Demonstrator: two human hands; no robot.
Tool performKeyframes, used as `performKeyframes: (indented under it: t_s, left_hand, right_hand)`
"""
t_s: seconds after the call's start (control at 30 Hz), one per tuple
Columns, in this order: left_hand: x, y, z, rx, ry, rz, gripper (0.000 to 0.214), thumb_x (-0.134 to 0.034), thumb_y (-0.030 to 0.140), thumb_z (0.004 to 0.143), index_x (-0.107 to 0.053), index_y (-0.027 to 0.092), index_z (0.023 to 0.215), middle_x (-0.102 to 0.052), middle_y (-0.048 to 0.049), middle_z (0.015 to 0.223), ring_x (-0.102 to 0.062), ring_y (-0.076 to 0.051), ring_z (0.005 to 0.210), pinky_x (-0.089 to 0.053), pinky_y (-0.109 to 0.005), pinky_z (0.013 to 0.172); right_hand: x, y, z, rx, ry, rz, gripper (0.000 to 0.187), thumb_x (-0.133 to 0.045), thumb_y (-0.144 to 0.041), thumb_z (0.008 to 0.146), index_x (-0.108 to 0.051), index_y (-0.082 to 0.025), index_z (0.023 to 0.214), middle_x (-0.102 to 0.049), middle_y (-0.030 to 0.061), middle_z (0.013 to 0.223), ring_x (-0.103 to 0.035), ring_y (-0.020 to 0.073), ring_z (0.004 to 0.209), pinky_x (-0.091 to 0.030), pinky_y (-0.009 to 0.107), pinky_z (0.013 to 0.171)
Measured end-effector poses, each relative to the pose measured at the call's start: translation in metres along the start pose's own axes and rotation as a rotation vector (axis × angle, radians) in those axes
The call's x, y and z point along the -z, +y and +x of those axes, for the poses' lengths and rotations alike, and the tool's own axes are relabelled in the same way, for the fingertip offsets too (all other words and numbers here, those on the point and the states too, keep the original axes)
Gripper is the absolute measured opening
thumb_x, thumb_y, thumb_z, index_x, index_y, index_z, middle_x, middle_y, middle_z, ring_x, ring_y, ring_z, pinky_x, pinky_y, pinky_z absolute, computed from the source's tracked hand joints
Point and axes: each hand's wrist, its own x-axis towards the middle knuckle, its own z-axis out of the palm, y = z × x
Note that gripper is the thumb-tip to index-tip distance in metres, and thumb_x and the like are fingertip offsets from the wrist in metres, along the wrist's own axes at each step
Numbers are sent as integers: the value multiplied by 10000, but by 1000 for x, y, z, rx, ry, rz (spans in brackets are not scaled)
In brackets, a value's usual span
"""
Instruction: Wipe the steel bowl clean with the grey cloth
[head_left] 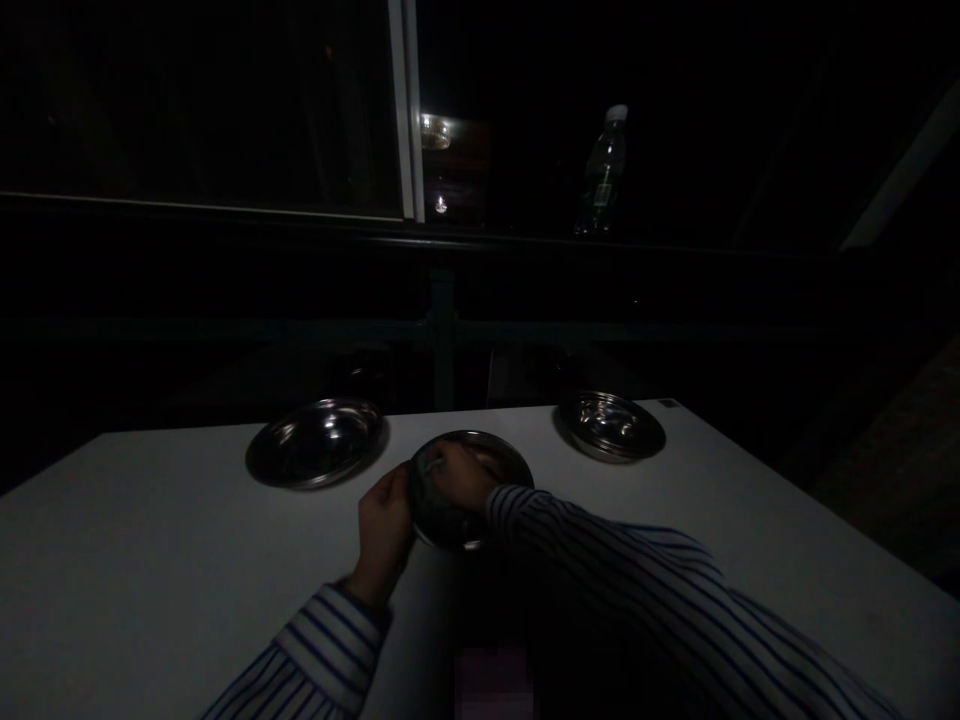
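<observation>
A round metal dish (pixel 517 462) is held over the middle of the white table, tilted a little. My left hand (pixel 384 525) grips its left rim, fingers closed with the thumb near the edge. Inside the dish, my right hand (pixel 461 475) is closed on a dark grey cloth (pixel 433 500) that lies against the dish's inner surface. The right forearm, in a striped sleeve, reaches across from the right. Dim light hides the fingertips and part of the cloth.
On the white table (pixel 187 580), a wide metal dish (pixel 315 445) sits at the back left. Several stacked metal dishes (pixel 611 428) seem to stand at the back right. Beyond the table, a clear plastic bottle (pixel 604 170) stands on a dark ledge by the window frame (pixel 407 110).
</observation>
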Motion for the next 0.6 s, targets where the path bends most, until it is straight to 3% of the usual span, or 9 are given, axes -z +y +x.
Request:
performKeyframes:
  t_s: [0.13, 0.23, 0.47, 0.6]
  left_hand:
    - [-2, 2, -3, -4, 5, 17, 339, -502, 351, 735, -678, 110, 897, -713, -81, 811, -639, -208, 752, -476, -310, 692]
    - [-3, 2, -3, -27, 14, 53, 346, -509, 366, 729, -681, 109, 883, -713, -89, 807, -637, -224, 788, -475, -310, 686]
    - [-1, 2, 0, -54, 92, 86, 310, -487, 324, 721, -681, 113, 840, -710, -95, 834, -632, -227, 801, -466, -319, 720]
    - [1, 3, 1, -57, 131, 132, 302, -490, 308, 719, -687, 116, 843, -712, -89, 857, -629, -221, 808, -459, -304, 723]
  right_hand:
    - [9, 12, 4, -136, 104, -40, 279, -421, -72, 767, -553, -91, 1012, -591, 178, 1068, -546, 239, 1018, -396, 318, 830]
    - [9, 11, 4, -140, 80, -17, 256, -422, -92, 783, -560, -104, 998, -598, 157, 1056, -555, 224, 992, -406, 303, 809]
    - [-5, -4, -4, 73, -223, 83, 165, -521, -150, 778, -595, -141, 925, -642, 38, 904, -591, 128, 824, -438, 192, 671]
    - [6, 1, -19, 189, -420, 45, 215, -544, -184, 793, -599, -141, 996, -641, 40, 982, -593, 118, 866, -439, 178, 708]
